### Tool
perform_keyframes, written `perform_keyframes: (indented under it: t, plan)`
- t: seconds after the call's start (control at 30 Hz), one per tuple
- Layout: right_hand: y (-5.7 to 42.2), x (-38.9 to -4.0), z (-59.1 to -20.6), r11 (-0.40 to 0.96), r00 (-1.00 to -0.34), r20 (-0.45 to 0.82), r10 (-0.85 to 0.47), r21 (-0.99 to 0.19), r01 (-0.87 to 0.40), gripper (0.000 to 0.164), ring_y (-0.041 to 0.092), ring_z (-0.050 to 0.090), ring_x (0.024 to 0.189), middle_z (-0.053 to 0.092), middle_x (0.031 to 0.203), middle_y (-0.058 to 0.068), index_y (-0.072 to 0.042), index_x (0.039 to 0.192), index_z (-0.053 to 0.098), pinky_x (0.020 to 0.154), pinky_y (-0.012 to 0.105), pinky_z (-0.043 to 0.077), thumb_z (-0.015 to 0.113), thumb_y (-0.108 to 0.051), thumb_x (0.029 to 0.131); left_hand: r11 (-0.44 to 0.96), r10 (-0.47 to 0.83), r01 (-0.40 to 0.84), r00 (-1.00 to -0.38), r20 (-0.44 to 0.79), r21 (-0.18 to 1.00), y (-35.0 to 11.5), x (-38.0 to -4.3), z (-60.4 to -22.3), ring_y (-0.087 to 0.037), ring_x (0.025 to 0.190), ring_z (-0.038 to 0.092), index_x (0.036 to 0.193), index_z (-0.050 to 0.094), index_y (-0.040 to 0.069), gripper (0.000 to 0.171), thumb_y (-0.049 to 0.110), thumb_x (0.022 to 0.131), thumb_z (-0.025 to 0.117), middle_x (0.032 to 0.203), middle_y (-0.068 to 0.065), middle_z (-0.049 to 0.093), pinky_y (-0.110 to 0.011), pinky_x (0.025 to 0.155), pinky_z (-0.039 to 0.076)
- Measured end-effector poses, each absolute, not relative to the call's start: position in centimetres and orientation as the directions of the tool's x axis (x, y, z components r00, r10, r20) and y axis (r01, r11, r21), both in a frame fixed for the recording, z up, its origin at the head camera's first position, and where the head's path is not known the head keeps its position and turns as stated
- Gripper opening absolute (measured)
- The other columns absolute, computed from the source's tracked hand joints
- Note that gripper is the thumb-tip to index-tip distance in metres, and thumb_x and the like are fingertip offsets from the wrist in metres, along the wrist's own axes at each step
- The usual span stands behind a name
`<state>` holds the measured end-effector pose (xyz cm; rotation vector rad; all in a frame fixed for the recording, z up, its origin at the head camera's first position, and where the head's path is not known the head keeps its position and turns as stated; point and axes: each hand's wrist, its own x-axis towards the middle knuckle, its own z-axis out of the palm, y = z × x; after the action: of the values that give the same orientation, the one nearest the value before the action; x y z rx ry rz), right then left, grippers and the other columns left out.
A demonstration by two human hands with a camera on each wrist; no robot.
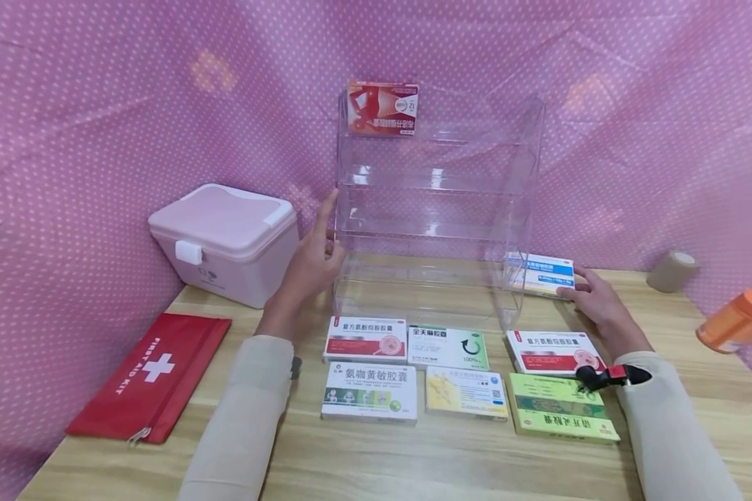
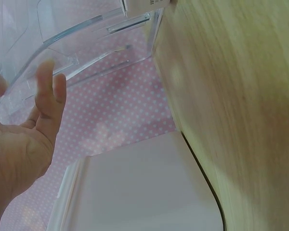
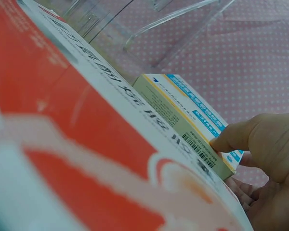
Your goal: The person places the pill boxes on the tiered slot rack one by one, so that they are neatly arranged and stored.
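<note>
My right hand (image 1: 601,306) pinches the right end of a blue-and-white medicine box (image 1: 548,273) behind the right front corner of a clear acrylic tiered rack (image 1: 435,233). The right wrist view shows the thumb on an edge of that box (image 3: 183,120), with fingers beneath. At the rack's left side is my left hand (image 1: 313,261), its index finger pointing up along the side panel and the other fingers loosely bent, holding nothing. A red medicine box (image 1: 384,108) stands upside down in the rack's top tier, at the left.
Before the rack lie several medicine boxes, among them a red-and-white one (image 1: 554,352) and a green one (image 1: 560,407). At left are a lidded storage box (image 1: 225,240) and a red first aid pouch (image 1: 153,376). An orange bottle (image 1: 736,321) and a tan roll (image 1: 672,271) are at right.
</note>
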<state>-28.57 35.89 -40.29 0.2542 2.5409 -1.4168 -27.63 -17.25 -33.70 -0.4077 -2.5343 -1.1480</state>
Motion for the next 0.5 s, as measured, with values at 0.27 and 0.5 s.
perform_keyframes:
  t: [0.27, 0.5]
  plan:
    - [35.94, -28.63, -40.50, 0.526, -0.966, -0.256, 0.036, -0.817, 0.236, 0.092, 0.051, 0.028, 0.152, 0.014, 0.172, 0.038, -0.029, 0.172, -0.013, 0.117, 0.063, 0.036, 0.055, -0.040, 0.111, 0.631, 0.127, 0.398, -0.900, 0.418, 0.665, -17.24, -27.50, -33.78, -0.030, 0.095, 0.063, 0.172, 0.005, 0.049, 0.096, 0.011, 0.100, 0.056, 0.116, -0.016, 0.064, -0.049, 0.083, 0.057]
    - [35.50, -28.72, -40.44, 0.524, -0.974, -0.221, 0.044, -0.825, 0.211, 0.093, 0.051, 0.030, 0.147, 0.021, 0.168, 0.040, -0.030, 0.172, -0.014, 0.115, 0.064, 0.034, 0.055, -0.033, 0.110, 0.634, 0.121, 0.388, -0.904, 0.409, 0.670, -17.32, -27.32, -33.66, -0.030, 0.095, 0.063, 0.171, 0.004, 0.050, 0.095, 0.012, 0.100, 0.054, 0.116, -0.016, 0.065, -0.050, 0.084, 0.056]
